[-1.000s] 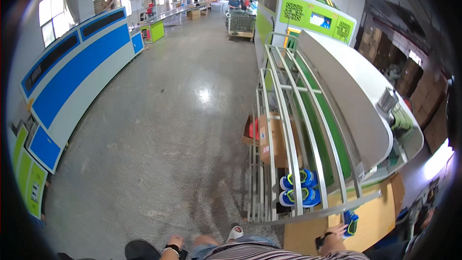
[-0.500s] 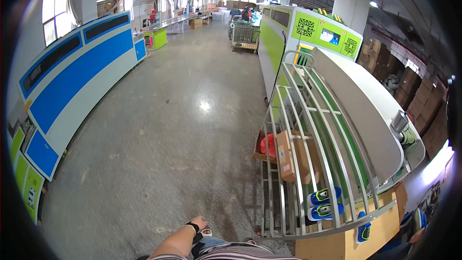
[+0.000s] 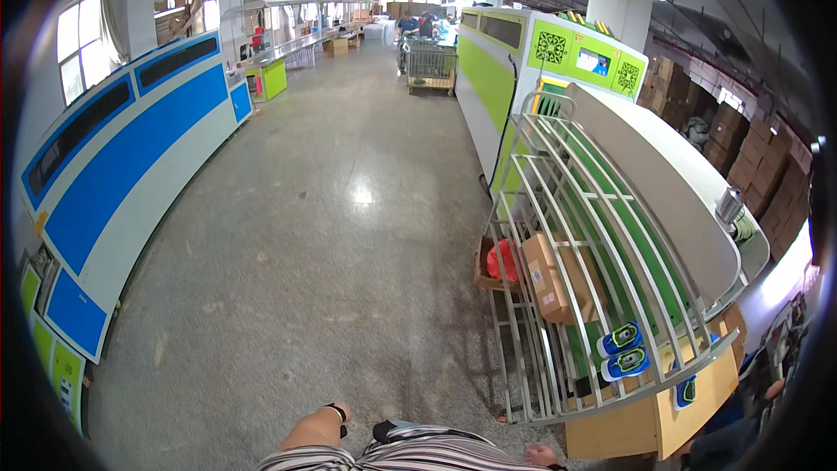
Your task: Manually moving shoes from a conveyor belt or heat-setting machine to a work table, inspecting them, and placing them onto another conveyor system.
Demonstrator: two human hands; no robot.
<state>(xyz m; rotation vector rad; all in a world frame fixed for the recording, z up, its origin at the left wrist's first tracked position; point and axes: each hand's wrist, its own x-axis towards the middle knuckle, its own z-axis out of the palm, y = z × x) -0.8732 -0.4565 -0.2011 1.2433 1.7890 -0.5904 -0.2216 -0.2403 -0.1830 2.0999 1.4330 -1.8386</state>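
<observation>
My left hand (image 3: 343,410) hangs low near the bottom edge, with a dark band at its wrist. It is over the floor, apart from any object, and its fingers are mostly hidden. At the lower edge, right of my striped top (image 3: 436,452), shows my right hand (image 3: 542,454), small and partly cut off. It is nearest to the metal rack (image 3: 602,296) and the wooden board or table (image 3: 623,432) below the rack. A pair of blue shoes (image 3: 624,352) with bright green trim sits on the rack.
Along the left wall stands a long blue and white machine (image 3: 144,174). A green and white machine (image 3: 488,78) flanks the aisle's right side. A cardboard box (image 3: 558,275) and red bag (image 3: 502,260) are by the rack. A wire cart (image 3: 432,68) and people are farther ahead.
The rack's near end and the shoes have shifted right in view. My left hand has swung back toward my body. My right hand has come into view at the lower edge.
</observation>
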